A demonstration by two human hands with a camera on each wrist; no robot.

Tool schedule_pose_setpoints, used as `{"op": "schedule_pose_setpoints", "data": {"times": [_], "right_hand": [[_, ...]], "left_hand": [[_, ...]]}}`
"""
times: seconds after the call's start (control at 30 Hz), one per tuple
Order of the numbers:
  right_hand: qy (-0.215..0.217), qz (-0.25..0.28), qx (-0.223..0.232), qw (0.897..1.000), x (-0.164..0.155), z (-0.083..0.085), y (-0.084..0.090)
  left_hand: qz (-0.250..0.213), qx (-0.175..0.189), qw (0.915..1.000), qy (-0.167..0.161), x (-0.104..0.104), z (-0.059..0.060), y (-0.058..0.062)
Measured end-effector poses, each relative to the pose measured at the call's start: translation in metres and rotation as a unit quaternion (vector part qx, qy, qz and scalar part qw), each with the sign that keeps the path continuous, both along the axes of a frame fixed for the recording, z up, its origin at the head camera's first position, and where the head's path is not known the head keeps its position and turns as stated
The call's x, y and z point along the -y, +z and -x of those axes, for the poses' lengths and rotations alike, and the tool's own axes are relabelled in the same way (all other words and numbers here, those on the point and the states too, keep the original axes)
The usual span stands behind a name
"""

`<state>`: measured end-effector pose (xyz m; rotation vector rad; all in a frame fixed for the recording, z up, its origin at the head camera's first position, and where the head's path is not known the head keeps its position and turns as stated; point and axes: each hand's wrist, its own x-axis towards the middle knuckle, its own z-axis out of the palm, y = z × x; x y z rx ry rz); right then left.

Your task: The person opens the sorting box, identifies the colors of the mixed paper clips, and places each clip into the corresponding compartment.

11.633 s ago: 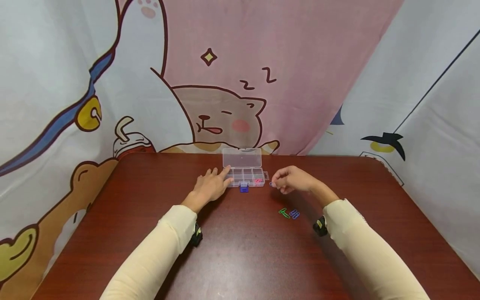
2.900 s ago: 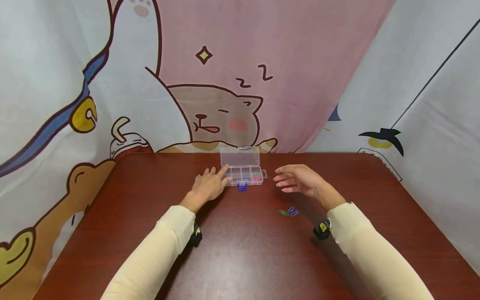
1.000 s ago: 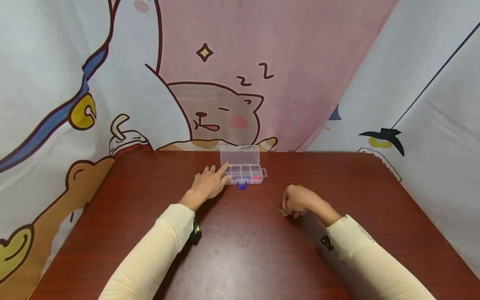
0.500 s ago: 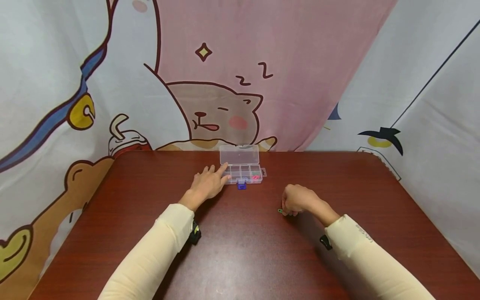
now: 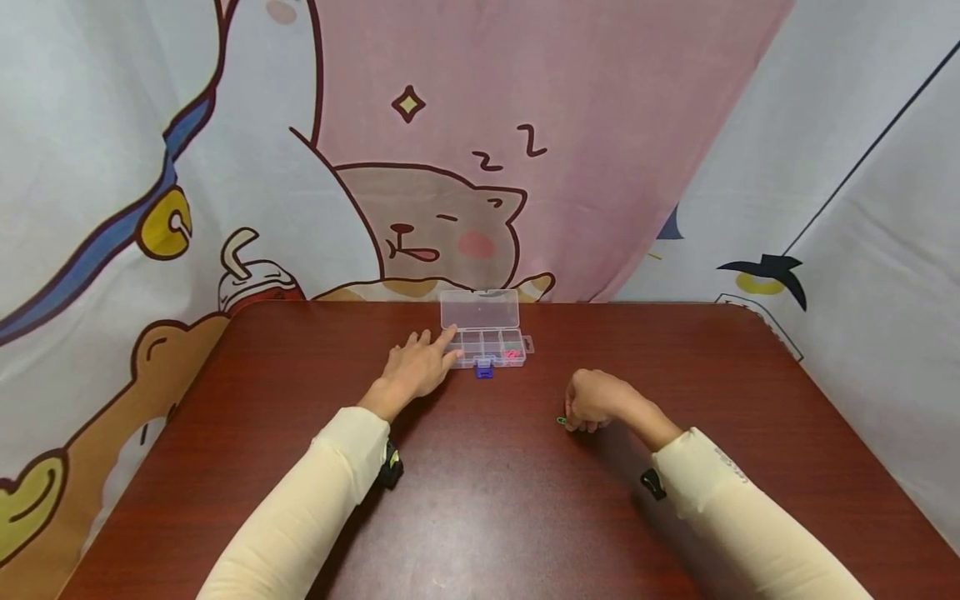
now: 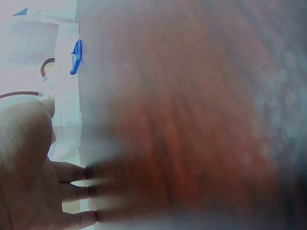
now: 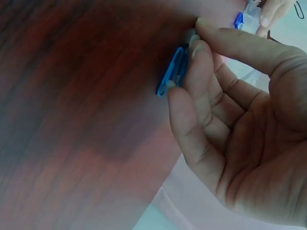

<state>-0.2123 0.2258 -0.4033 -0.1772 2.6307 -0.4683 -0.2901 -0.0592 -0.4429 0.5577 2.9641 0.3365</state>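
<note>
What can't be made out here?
- Blue clip: head view, hidden under right hand.
- Green clip: head view, only its tip shows.
- Box contents: head view, too small to count.
- Left hand fingertips: left wrist view, blurred.

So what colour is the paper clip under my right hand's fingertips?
Blue: the paper clip at the right hand fingertips shows best in the right wrist view.

My left hand lies flat, fingers straight and spread, forearm stretched forward in its cream sleeve. My right hand is knuckles-up, fingers curled down with the tips bunched in a pinch — wrist bent, forearm angled inward.
</note>
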Motion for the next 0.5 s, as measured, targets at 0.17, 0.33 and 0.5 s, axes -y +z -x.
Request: {"op": "schedule_pose_setpoints", "data": {"times": [0.17,0.33,0.5], "right_hand": [[-0.009,0.060,0.004,0.998,-0.006,0.010,0.011],[-0.034,0.136,0.009,0.990,-0.010,0.025,0.028],[-0.053,0.185,0.023,0.981,-0.010,0.036,0.033]], "left_hand": [[0.000,0.001,1.0000,-0.001,0.000,0.000,0.000],[0.001,0.000,1.0000,0.000,0.000,0.000,0.000],[0.003,0.003,1.0000,0.001,0.001,0.000,0.001]]}}
